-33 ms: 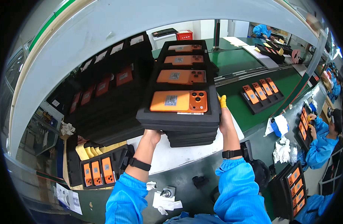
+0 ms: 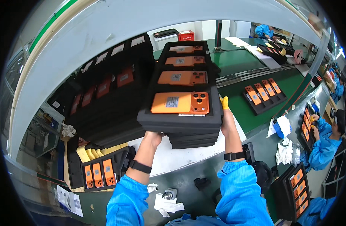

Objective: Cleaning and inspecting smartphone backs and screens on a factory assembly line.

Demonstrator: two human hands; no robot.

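Both hands' grip closed on black tray stack (image 2: 180, 128), left hand (image 2: 153, 137), right hand (image 2: 226, 122), taller tray pile (image 2: 109, 113) just left

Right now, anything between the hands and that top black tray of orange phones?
Nothing visible. The left hand grips the near edge of the top tray, and the right hand presses its right side, a yellow fingertip cover showing above the rim. The tray sits on a stack of black trays.
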